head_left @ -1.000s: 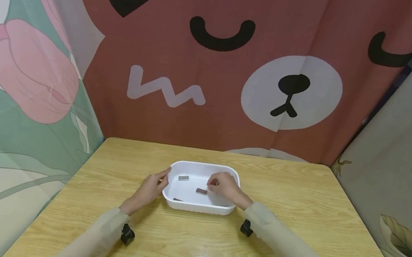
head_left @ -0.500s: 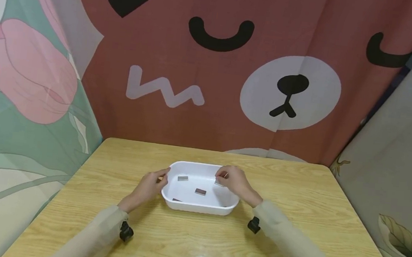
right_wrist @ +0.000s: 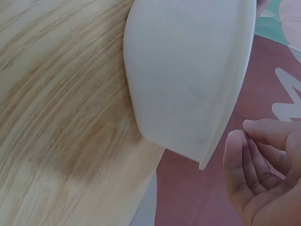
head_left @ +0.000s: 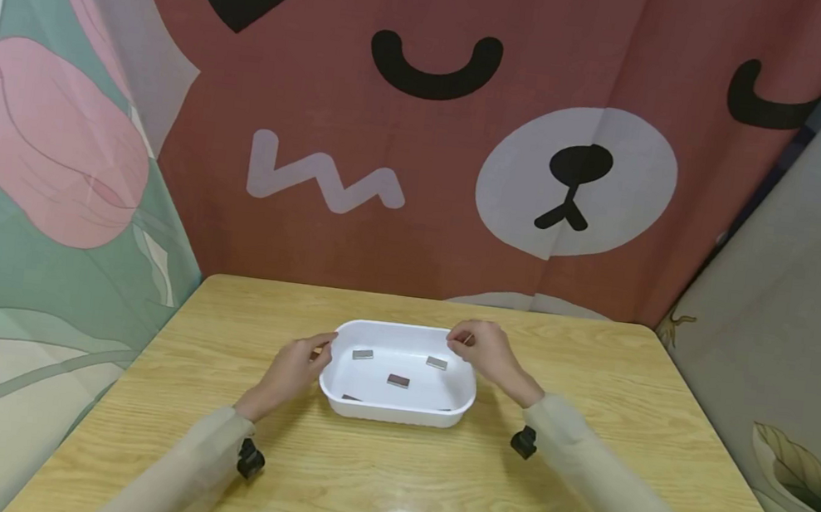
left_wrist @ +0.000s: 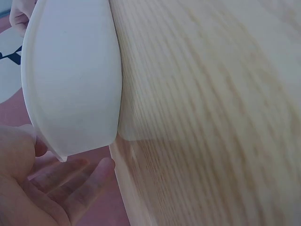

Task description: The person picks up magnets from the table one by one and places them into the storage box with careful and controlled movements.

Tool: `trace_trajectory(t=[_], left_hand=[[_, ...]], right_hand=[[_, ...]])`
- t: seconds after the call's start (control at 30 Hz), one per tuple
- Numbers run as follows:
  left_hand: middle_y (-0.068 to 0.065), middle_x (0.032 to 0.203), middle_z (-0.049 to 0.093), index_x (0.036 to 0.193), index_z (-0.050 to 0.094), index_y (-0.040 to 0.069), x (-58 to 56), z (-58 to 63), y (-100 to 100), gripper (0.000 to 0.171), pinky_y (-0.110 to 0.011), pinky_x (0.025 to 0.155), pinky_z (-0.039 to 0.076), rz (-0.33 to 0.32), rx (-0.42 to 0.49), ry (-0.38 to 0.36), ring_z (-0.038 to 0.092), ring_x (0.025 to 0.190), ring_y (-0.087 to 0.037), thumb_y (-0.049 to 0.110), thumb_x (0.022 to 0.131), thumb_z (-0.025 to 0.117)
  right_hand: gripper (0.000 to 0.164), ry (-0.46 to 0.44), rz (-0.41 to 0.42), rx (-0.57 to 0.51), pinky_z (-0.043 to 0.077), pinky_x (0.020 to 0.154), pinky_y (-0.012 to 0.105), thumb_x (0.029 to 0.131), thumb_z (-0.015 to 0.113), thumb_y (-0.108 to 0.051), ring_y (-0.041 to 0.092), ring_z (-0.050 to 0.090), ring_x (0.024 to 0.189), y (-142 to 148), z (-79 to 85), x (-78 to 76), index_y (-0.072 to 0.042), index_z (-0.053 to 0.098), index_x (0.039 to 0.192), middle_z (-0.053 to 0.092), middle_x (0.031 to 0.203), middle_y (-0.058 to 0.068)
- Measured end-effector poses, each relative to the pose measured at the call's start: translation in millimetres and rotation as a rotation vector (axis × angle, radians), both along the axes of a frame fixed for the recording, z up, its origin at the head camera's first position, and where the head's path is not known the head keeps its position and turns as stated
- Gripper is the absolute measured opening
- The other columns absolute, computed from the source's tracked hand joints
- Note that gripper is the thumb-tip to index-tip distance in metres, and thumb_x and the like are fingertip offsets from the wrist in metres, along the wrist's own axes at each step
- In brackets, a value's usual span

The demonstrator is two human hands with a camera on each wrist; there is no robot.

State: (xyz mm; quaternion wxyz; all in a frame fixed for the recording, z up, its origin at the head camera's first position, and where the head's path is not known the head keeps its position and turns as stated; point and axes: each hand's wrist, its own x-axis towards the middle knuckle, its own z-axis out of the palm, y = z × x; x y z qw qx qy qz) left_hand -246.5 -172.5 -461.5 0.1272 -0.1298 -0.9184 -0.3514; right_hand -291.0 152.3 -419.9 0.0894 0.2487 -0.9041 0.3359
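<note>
A white plastic tray [head_left: 394,414] stands on the wooden table. Inside it lie several small flat rectangular pieces: a grey one [head_left: 363,354] at back left, another grey one [head_left: 437,363] at back right, and a brown-topped one [head_left: 398,381] in the middle. Slivers of others show behind the front wall, mostly hidden. My left hand [head_left: 300,365] pinches the tray's left rim; in the left wrist view its lower fingers [left_wrist: 89,188] extend below the rim. Over the back right corner hovers my right hand [head_left: 486,352], thumb and index fingertips together. In the right wrist view, nothing shows between those fingertips [right_wrist: 235,141].
The table [head_left: 327,481] extends in front of the tray and to both sides. A curtain [head_left: 410,256] with a printed bear hangs behind its far edge. Black wrist cameras hang under both sleeves, the left one [head_left: 250,459] and the right one [head_left: 524,442].
My right hand has moved from inside the tray up and right to its back right corner. The grey piece at back right has come into full view. My left hand keeps its place.
</note>
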Motion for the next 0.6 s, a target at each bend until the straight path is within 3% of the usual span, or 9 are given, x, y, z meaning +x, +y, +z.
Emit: trace_trajectory(t=[0.37, 0.6], left_hand=[[-0.005, 0.104, 0.062, 0.111, 0.062, 0.006, -4.0, -2.7, -13, 0.026, -0.022, 0.063, 0.050, -0.028, 0.009, 0.051, 0.060, 0.082, -0.013, 0.012, 0.089, 0.048], [-0.006, 0.103, 0.063, 0.106, 0.063, 0.006, -5.0, -1.6, -22, 0.024, -0.024, 0.064, 0.051, -0.018, -0.061, 0.102, 0.061, 0.081, -0.016, 0.011, 0.088, 0.049]], right_hand=[[0.007, 0.007, -0.025, -0.002, 0.047, 0.050, 0.023, 0.081, 0.065, -0.013, 0.010, 0.055, 0.061, 28, 4.0, 1.4, -0.012, 0.068, 0.086, 0.062, 0.078, -0.003], [0.005, 0.021, -0.053, 0.055, 0.047, 0.053, 0.025, 0.081, 0.064, -0.017, 0.011, 0.055, 0.063, 48, 4.8, -0.7, -0.015, 0.067, 0.085, 0.062, 0.078, -0.002]])
